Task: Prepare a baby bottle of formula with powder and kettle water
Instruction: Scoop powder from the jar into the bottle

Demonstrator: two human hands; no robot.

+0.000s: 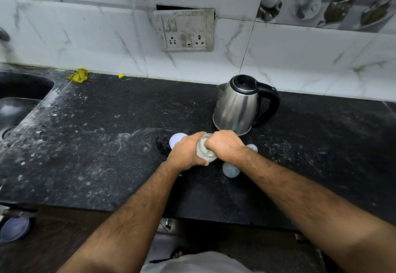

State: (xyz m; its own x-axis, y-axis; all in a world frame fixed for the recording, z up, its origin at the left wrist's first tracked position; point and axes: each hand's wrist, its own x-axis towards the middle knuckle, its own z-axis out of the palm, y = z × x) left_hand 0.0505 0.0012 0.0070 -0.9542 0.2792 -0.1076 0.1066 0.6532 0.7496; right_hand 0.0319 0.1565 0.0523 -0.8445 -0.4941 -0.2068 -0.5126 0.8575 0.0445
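Head view is showing your left hand gripping the bottle upright, while your right hand is pinching something into its mouth. The kettle is standing at one o'clock, nearer your right.

A home kitchen here: speckled black stone countertop, dark sunken sink at the left, white marble-veined wall tiles, a grimy switch-and-socket plate, and a steel electric kettle with black handle.
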